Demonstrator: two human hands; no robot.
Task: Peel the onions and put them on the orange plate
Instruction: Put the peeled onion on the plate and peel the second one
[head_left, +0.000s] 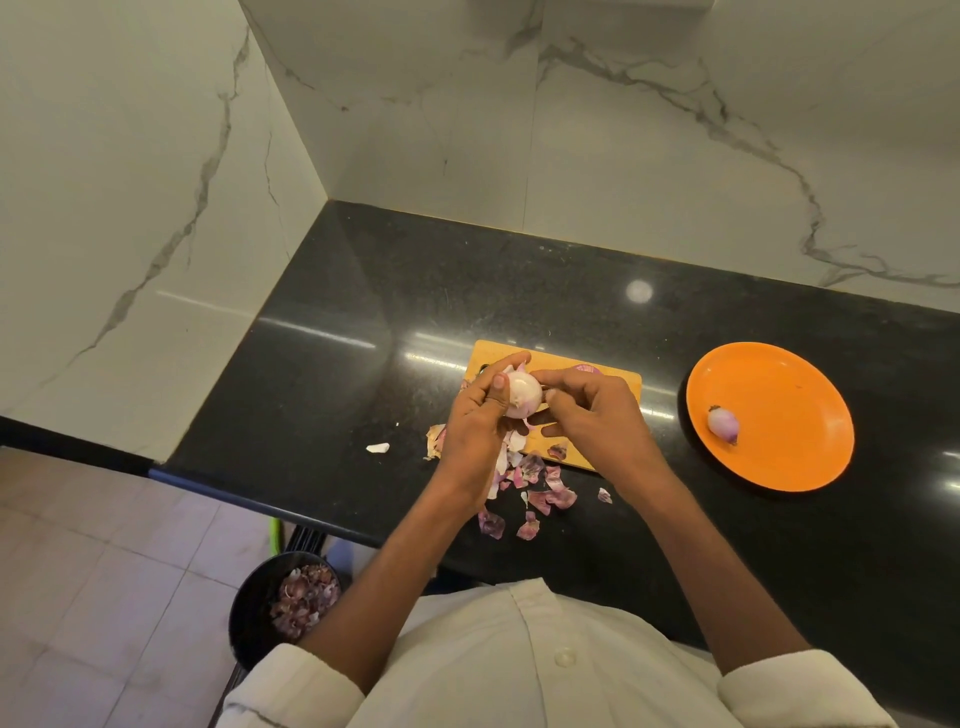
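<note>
White button-front shirt (545, 670) nearest the lens, sleeves rolled up, both forearms reaching out over the black polished stone counter (363, 312). No brand, label or writing readable anywhere.

Pale, mostly peeled round onion (522, 396) held above the near left part of the light wooden cutting board (613, 379). Surface whitish with a faint pink tint, a bit of skin at its top. Left hand (478, 415) cups and grips it, thumb laid across the front. Right hand (592, 410) has fingers curled, tips pinched at the onion's right side; whether they hold a strip of skin, cannot tell.

Loose purple and pink onion skins (540, 488) scattered on the counter just near of the board, some under the wrists. One small white scrap (377, 447) lies apart to the left.

Round orange plate (770, 415) right of the board, well apart from the hands. One small peeled purple onion (723, 423) lies on its left part.

Far edge of board: a purple onion piece (587, 369) partly hidden behind the right hand.

Below the counter edge, near left: dark round bin (249, 613) holding purple peelings, standing on the pale tiled floor (104, 571). White veined marble walls (623, 130) behind.
</note>
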